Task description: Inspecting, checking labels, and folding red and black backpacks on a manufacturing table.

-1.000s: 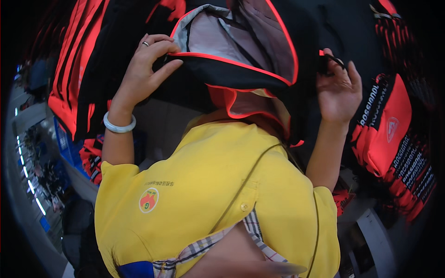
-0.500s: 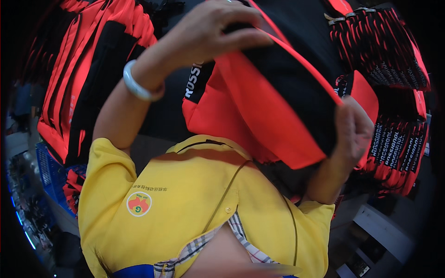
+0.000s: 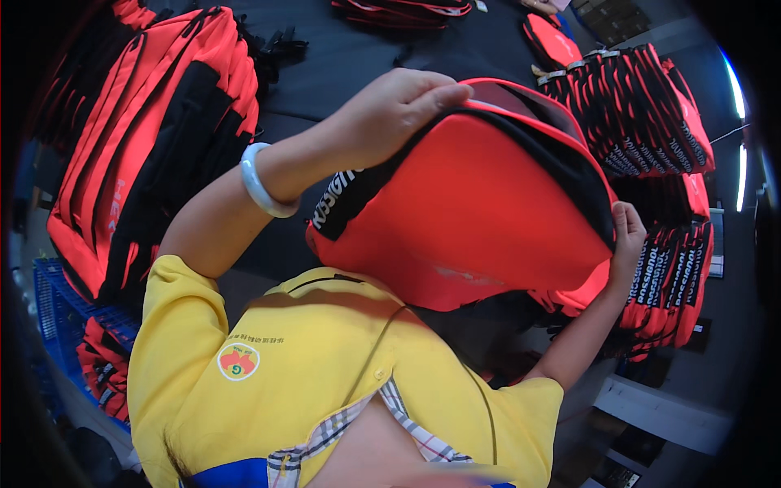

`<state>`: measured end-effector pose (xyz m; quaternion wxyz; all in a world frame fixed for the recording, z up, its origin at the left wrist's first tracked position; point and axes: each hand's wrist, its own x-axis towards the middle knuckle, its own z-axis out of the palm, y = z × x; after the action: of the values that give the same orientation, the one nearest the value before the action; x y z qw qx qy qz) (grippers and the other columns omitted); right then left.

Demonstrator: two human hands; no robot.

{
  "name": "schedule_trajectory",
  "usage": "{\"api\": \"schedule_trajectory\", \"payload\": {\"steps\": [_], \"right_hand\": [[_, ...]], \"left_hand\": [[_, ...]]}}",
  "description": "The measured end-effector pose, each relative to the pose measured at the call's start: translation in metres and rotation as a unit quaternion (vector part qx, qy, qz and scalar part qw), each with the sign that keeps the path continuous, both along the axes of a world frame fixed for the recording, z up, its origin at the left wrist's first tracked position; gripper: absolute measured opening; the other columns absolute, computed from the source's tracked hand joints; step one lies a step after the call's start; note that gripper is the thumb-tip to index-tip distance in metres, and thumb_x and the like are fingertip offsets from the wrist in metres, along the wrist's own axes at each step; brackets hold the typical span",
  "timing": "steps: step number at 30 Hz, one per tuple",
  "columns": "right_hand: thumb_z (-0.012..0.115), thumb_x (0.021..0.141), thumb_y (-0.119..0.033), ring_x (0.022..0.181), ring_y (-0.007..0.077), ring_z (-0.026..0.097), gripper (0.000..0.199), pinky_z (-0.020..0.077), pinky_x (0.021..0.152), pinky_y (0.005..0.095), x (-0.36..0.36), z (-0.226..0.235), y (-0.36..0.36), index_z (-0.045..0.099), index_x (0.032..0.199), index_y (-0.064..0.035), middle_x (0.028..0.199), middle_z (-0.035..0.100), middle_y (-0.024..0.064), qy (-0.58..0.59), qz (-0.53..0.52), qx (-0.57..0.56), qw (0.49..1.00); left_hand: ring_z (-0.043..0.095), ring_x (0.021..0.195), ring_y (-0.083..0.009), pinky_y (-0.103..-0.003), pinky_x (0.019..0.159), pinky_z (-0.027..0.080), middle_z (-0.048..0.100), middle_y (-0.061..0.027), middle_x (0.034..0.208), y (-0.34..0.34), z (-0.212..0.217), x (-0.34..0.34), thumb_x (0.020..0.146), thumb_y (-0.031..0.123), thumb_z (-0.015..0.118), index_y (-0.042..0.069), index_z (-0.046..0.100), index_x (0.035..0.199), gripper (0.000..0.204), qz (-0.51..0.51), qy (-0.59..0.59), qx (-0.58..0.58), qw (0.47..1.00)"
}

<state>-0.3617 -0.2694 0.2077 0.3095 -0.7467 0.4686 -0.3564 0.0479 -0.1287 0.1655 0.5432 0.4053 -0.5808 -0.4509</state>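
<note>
A large red and black fabric bag point(image 3: 488, 203) is held up in front of my chest, its broad red panel facing me. White lettering runs along its black side strip at the left. Closed on the upper left of its edge, my left hand point(image 3: 407, 110) has the thumb on top and a pale bangle at the wrist. My right hand point(image 3: 628, 232) pinches the bag's edge at the right. Between the two hands the rim bows upward, and part of the greyish inside shows beyond a black band. The panel hides whatever is under it.
Piled red and black bags point(image 3: 154, 138) stand at the left, above a blue crate point(image 3: 61, 305). On the right are two stacks of folded bags, an upper point(image 3: 634, 110) and a lower one point(image 3: 671, 276). More bags point(image 3: 403, 10) lie on the dark table point(image 3: 342, 57) at the far side.
The bag has turned so its red panel faces me instead of the black one, and its rim has spread wider. Both hands keep hold. The whole view has shifted slightly.
</note>
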Motion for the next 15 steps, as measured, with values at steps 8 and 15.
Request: {"api": "schedule_trajectory", "payload": {"steps": [8, 15], "right_hand": [[0.058, 0.096, -0.02, 0.061, 0.0032, 0.035, 0.031, 0.0288, 0.054, 0.0216, 0.16, 0.072, 0.087, 0.054, 0.073, 0.001, 0.064, 0.042, -0.005, 0.072, 0.115, -0.202, 0.97], [0.059, 0.096, -0.017, 0.059, 0.0013, 0.028, 0.035, 0.0218, 0.051, 0.0225, 0.123, 0.053, 0.021, 0.048, 0.066, -0.0012, 0.062, 0.034, -0.0076, 0.069, 0.154, -0.104, 0.98]], "left_hand": [[0.049, 0.07, -0.0073, -0.025, 0.067, 0.045, 0.06, -0.0048, 0.074, -0.013, 0.047, -0.056, 0.1, 0.034, 0.05, -0.004, 0.061, 0.1, 0.04, -0.004, -0.05, -0.097, 0.994], [0.048, 0.069, -0.0128, -0.029, 0.066, 0.043, 0.052, -0.0118, 0.074, -0.037, 0.037, -0.031, 0.098, 0.034, 0.052, -0.002, 0.059, 0.102, 0.037, -0.123, -0.294, -0.124, 0.94]]}}
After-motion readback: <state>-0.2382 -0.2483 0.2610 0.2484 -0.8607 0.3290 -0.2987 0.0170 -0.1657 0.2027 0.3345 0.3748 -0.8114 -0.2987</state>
